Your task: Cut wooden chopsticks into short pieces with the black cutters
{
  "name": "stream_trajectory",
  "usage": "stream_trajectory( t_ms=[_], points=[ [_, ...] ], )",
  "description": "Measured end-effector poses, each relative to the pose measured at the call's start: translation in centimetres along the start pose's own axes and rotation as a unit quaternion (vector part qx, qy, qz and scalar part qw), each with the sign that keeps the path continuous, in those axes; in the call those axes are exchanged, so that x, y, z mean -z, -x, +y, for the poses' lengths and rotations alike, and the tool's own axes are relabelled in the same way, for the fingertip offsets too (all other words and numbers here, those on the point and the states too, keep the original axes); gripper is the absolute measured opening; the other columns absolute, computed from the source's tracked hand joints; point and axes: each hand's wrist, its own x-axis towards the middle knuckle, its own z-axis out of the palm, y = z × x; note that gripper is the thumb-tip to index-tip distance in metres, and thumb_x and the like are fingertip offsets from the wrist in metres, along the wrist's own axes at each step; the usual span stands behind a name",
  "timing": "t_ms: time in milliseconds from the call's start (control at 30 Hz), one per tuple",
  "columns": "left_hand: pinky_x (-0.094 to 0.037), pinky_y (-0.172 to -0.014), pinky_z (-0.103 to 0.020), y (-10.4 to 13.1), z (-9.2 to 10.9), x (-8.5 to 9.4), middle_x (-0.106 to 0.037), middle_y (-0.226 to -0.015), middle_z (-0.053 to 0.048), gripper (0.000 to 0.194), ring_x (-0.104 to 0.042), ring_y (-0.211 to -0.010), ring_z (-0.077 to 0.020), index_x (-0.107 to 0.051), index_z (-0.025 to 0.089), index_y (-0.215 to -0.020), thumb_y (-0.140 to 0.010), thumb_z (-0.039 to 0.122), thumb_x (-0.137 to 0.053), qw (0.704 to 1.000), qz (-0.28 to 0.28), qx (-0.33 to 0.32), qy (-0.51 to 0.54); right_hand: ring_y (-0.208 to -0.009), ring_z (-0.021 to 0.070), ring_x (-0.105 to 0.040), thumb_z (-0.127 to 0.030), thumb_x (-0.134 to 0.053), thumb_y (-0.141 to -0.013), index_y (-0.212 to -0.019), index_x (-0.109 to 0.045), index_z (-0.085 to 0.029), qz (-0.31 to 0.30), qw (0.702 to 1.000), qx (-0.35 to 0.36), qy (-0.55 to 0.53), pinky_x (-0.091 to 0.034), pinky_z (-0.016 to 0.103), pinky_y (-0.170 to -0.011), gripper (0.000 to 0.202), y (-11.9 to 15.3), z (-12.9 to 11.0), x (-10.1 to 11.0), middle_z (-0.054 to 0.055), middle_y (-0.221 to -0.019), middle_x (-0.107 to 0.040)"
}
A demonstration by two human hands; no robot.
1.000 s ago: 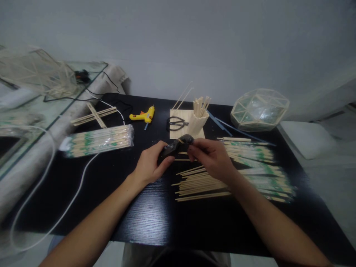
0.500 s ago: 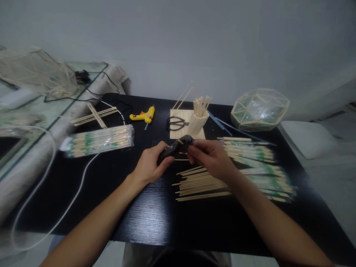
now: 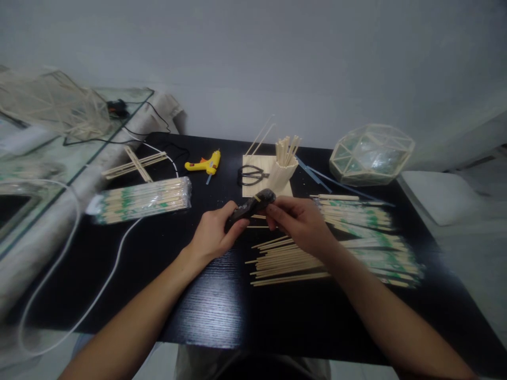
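One dark tool is gripped by left fingers, nearside of stick cup | probably stiff, light; best held by handle | right fingers narrowed at tip, contents unclear

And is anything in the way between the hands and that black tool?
Nothing visible is. The left hand grips the black tool, and the fingers of the right hand are at its other end, touching or nearly so. The scissors lie beyond it, not between.
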Motion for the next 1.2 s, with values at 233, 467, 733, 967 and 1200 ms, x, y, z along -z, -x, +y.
stream_trajectory(
  t_ms=[233, 467, 733, 967, 1200],
  points=[
    [-0.037, -0.063, -0.028, 0.0, -0.3, -0.3, -0.058, -0.073, 0.001, 0.032, -0.055, -0.064, -0.0162, -0.056, 0.020, -0.093, -0.100, 0.050, -0.049, 1.000, 0.012, -0.007, -0.003, -0.070, 0.0166, -0.066, -0.032, -0.067, -0.097, -0.096, -0.071, -0.020, 0.102, 0.990, 0.062, 0.075, -0.050, 0.028, -0.069, 0.012, 0.5, 1.0, -1.1, 0.001, -0.077, -0.072],
    [-0.040, -0.064, -0.028, 0.2, -0.3, -0.5, -0.060, -0.076, 0.000, 0.030, -0.056, -0.066, -0.0164, -0.058, 0.019, -0.097, -0.100, 0.048, -0.050, 1.000, 0.007, -0.022, 0.002, -0.056, 0.0128, -0.055, -0.027, -0.061, -0.100, -0.078, -0.067, -0.021, 0.109, 0.980, 0.087, 0.145, -0.044, 0.027, -0.061, 0.024, 0.7, 0.9, -1.1, -0.001, -0.064, -0.065],
    [-0.042, -0.066, -0.028, 0.2, -0.4, -0.4, -0.061, -0.079, -0.001, 0.035, -0.057, -0.069, -0.0173, -0.061, 0.017, -0.101, -0.100, 0.049, -0.049, 0.999, 0.001, -0.043, 0.011, -0.055, 0.0103, -0.047, -0.028, -0.061, -0.100, -0.067, -0.059, -0.019, 0.048, 0.993, 0.079, 0.079, -0.038, 0.025, -0.057, 0.035, 0.4, 0.2, -0.3, -0.004, -0.059, -0.056],
    [-0.043, -0.067, -0.028, 0.2, -0.6, -0.2, -0.063, -0.081, -0.002, 0.036, -0.058, -0.071, -0.0174, -0.061, 0.017, -0.102, -0.101, 0.050, -0.049, 0.998, -0.002, -0.054, 0.009, -0.055, 0.0086, -0.044, -0.040, -0.062, -0.102, -0.064, -0.057, -0.017, 0.015, 0.997, 0.079, 0.022, -0.035, 0.024, -0.057, 0.045, 0.2, 0.2, -0.1, -0.004, -0.059, -0.052],
    [-0.043, -0.067, -0.029, 0.0, -0.5, -0.1, -0.063, -0.082, -0.002, 0.040, -0.059, -0.071, -0.0178, -0.062, 0.016, -0.103, -0.101, 0.053, -0.047, 0.998, -0.006, -0.065, 0.006, -0.051, 0.0076, -0.040, -0.047, -0.067, -0.098, -0.065, -0.060, -0.017, -0.015, 0.998, 0.041, -0.054, -0.031, 0.023, -0.051, 0.046, 0.2, 0.3, 0.0, -0.004, -0.057, -0.051]
  ],
)
